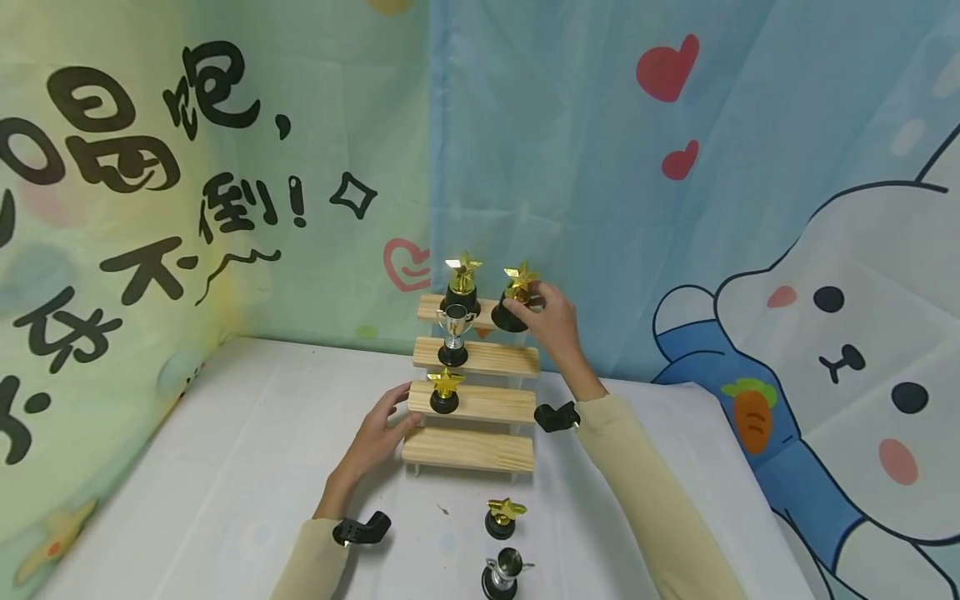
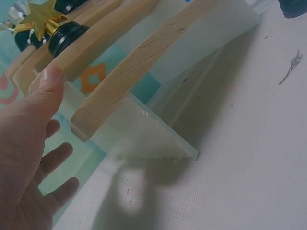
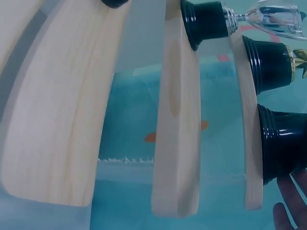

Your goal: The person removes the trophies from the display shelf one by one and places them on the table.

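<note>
My right hand (image 1: 553, 321) grips a gold star trophy (image 1: 517, 287) by its upper part, at the right end of the top board (image 1: 486, 312). Its black base (image 3: 283, 143) stands right at that board in the right wrist view. On the rack's left side, my left hand (image 1: 378, 429) has its thumb (image 2: 48, 88) at the end of the second-lowest board (image 2: 103, 40), the other fingers spread apart. Another star trophy (image 1: 461, 287) stands on the top board's left. Below it are a silver cup trophy (image 1: 454, 329) and a small star trophy (image 1: 445, 393), one per board.
The lowest board (image 1: 468, 450) bears nothing. In front of the rack, a small star trophy (image 1: 502, 518) and a silver cup trophy (image 1: 502, 573) stand on the white tablecloth (image 1: 247, 467). A printed curtain (image 1: 540, 125) hangs close behind the rack.
</note>
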The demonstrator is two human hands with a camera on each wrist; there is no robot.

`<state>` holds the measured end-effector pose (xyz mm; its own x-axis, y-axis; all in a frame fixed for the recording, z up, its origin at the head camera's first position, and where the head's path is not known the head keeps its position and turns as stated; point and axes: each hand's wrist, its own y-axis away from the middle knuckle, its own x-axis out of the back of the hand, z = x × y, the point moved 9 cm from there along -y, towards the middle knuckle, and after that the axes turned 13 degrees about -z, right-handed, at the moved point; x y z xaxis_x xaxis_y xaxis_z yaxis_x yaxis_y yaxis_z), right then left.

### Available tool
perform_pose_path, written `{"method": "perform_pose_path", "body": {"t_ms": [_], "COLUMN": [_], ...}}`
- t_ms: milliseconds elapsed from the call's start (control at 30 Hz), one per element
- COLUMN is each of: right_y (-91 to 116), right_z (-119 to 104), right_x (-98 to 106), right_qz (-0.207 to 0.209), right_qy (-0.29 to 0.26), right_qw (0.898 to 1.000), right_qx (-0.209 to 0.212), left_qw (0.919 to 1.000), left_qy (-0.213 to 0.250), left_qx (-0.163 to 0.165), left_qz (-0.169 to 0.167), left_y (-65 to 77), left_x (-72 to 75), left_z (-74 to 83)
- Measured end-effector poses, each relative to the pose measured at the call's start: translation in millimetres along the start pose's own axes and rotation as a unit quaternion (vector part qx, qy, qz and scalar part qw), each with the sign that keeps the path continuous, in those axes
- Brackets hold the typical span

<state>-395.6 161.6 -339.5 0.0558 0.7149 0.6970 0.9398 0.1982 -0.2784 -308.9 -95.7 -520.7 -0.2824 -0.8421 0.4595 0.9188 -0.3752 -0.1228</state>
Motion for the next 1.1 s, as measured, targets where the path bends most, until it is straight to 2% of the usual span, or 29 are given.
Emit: {"method": "perform_pose_path", "body": {"t_ms": [133, 267, 433, 533, 667, 800, 967, 1100], "right_y": [8, 29, 74, 107, 148, 185, 231, 267], "right_z": [-7, -25, -56, -69, -76, -75, -64, -59], "right_x": [3, 10, 18, 19, 18, 13, -1, -12], "right_qz": [0.025, 0.051, 0.055, 0.046, 0.034, 0.017, -0.004, -0.001], "right_qy": [0.006, 0.006, -0.003, -0.015, -0.011, -0.011, -0.019, -0.019], "right_qw": [0.999, 0.997, 0.995, 0.995, 0.996, 0.998, 0.999, 0.998], "right_qx": [0.024, 0.055, 0.087, 0.09, 0.077, 0.052, -0.025, -0.052], "left_qw": [1.0, 0.9999, 1.0, 0.9998, 0.9996, 0.9997, 0.9999, 0.9999], "left_qy": [-0.002, -0.006, -0.008, -0.012, -0.02, -0.016, -0.002, 0.007], "left_qx": [0.006, 0.01, -0.004, -0.013, -0.021, -0.014, -0.013, -0.007], "left_qz": [0.001, -0.001, 0.0, 0.004, 0.006, 0.009, 0.006, 0.001], "left_y": [0.5, 0.4, -1.8, -3.2, -4.9, -5.0, -4.9, -5.2], "left_x": [0.3, 0.8, 3.5, 5.4, 6.3, 7.4, 7.4, 6.3], "left_z": [-1.1, -2.1, 1.1, 2.7, 3.0, -0.1, -1.8, -2.2]}}
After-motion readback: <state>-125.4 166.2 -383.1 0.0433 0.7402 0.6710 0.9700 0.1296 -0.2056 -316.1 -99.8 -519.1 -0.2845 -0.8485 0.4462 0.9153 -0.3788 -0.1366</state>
